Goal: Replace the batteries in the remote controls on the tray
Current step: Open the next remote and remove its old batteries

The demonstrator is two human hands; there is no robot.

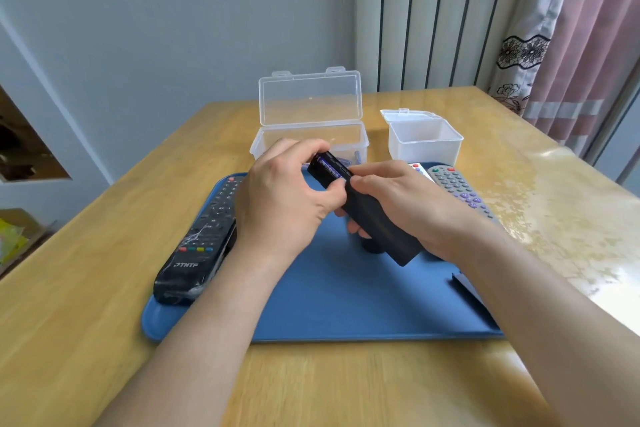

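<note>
Black remote (pixel 375 220) held between both hands, above tray (pixel 346 308), back side up (battery (pixel 329 167) visible in open compartment). Left hand (pixel 284 194) grips far end; right hand (pixel 401 201) grips middle. Wrapped remote (pixel 202 239) left of left hand, grey remote (pixel 459 189) beyond right hand

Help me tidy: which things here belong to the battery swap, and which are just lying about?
Job: left hand, right hand, held remote, battery in it, tray, black remote, grey remote, clear box with spare batteries, white box.
Lying about: curtain, yellow-green stuff at far left.
</note>
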